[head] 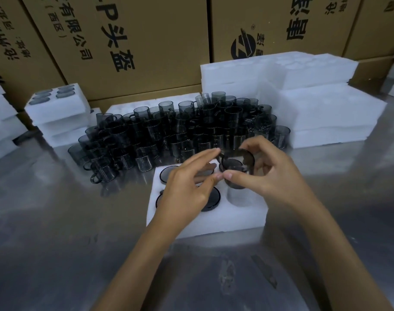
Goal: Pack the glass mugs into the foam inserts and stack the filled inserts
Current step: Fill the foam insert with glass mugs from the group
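1. Upper left of the frame: a stack of filled foam inserts [57,113], dark mugs showing in the top one's holes
2. Centre: left hand [187,187], fingers straight and loose, hovers over the foam insert [205,223] with several mugs seated
3. Right of centre: right hand [265,176] pinches a glass mug [237,169] above an empty hole [238,198]; likely next, lower it straight in

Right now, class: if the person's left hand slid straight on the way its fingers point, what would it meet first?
The left hand points up and right, toward the smoky dark glass mug gripped by the right hand. It would probably meet that mug first; its fingertips look almost on the rim, though depth is unclear.
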A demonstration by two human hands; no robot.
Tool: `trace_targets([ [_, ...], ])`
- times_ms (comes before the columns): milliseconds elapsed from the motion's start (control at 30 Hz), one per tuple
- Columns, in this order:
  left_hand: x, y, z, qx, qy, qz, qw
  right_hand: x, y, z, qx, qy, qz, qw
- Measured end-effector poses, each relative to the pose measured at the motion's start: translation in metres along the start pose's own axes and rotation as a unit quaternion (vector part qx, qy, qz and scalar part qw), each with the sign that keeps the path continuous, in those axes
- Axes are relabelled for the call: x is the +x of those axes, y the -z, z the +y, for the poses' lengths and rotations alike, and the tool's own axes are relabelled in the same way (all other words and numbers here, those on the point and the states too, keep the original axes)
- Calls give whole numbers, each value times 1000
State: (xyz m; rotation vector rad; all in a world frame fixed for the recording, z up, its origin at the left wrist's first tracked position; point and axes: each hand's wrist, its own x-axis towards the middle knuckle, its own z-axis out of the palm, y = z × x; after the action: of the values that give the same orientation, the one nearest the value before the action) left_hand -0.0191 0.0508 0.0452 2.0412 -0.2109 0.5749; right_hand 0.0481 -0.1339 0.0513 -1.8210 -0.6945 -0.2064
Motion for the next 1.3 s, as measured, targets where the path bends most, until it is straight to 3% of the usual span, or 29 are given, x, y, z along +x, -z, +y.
trace_targets([
  [200,-2,-5,8,54,-6,-91,994,-27,6,12,-14,-7,32,999],
  [633,-2,-1,8,119,0,-102,988,-33,-7,13,-54,27,18,998],
  [933,-5,-1,5,139,5,-123,983,-27,-5,20,36,-86,41,995],
  [1033,-4,1,5,92,22,-111,989,-26,-4,20,60,-104,50,991],
  [1133,-3,0,3,93,38,-105,989,-27,0,20,116,-137,22,984],
  [1300,-6,-6,0,185,-4,-122,975,-34,1,25,142,-193,-28,970],
])
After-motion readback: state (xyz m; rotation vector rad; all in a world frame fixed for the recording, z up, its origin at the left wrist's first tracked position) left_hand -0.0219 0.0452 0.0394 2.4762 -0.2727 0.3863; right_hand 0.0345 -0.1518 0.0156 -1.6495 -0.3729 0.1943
